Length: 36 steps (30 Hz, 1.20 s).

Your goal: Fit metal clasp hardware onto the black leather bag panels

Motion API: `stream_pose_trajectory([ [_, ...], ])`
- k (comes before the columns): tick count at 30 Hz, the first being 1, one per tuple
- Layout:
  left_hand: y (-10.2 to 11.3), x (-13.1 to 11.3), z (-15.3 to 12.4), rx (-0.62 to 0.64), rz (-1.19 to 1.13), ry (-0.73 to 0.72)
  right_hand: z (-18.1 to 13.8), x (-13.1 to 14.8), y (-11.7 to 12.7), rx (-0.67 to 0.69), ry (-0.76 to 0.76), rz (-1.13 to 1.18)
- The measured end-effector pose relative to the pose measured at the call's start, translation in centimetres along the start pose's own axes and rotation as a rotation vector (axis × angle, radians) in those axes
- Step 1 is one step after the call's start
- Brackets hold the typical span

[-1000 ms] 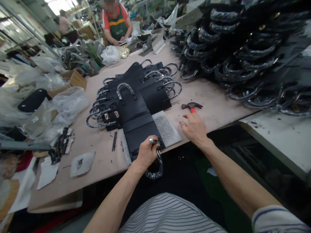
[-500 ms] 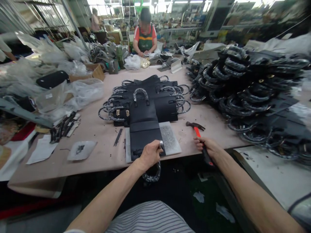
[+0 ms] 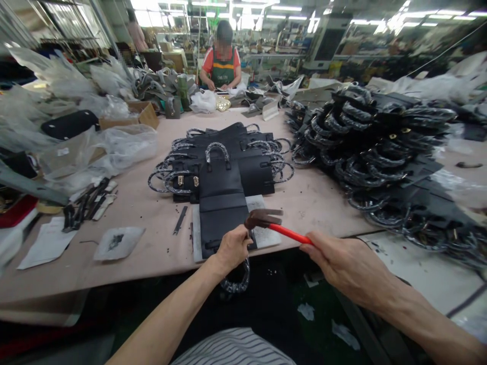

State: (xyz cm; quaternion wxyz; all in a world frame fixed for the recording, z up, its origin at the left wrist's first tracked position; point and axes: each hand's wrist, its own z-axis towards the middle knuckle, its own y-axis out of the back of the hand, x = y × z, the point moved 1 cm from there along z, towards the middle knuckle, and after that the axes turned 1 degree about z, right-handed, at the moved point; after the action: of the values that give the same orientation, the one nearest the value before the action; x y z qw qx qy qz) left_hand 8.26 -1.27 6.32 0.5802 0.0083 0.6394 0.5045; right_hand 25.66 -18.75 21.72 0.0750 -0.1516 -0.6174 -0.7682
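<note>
A black leather bag panel [image 3: 220,210] lies flat over a grey stone slab [image 3: 266,235] at the near table edge, and its wrapped handle [image 3: 236,284] hangs off the edge. My left hand [image 3: 232,248] is closed on a small metal punch, standing it on the panel's near end. My right hand [image 3: 342,263] grips the red handle of a hammer [image 3: 266,220]. The hammer head sits just above the punch.
More black panels with wrapped handles [image 3: 228,149] are spread behind the slab, and a tall heap of them [image 3: 380,147] fills the right. Plastic bags [image 3: 125,144] and black strips [image 3: 87,203] lie at left. A person in a green apron [image 3: 222,61] works at the far end.
My right hand took the hammer off the table and swung it over the punch. My left hand stayed on the punch. The view tilted up.
</note>
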Motion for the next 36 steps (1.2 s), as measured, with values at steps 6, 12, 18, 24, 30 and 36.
stream_pose_trajectory([
  [6,0.1,-0.1,-0.1,0.004,0.000,0.003,-0.3,0.9,0.0,-0.169,-0.070,0.034],
  [12,0.3,-0.1,-0.1,0.004,0.018,-0.012,-0.7,0.3,-0.9,-0.034,-0.106,0.024],
  [18,0.4,-0.1,0.0,0.001,0.064,-0.025,-0.7,-1.6,-1.3,0.071,-0.179,0.029],
  [24,0.8,-0.5,0.1,0.006,0.056,-0.030,0.6,-8.1,-6.1,0.079,-0.513,0.334],
  [30,0.9,-1.2,0.5,0.061,0.123,0.021,2.4,-12.5,-10.8,0.017,-0.684,0.119],
  [36,0.5,-1.4,0.6,0.080,0.155,0.026,4.2,-7.9,-14.5,-0.131,-0.238,0.096],
])
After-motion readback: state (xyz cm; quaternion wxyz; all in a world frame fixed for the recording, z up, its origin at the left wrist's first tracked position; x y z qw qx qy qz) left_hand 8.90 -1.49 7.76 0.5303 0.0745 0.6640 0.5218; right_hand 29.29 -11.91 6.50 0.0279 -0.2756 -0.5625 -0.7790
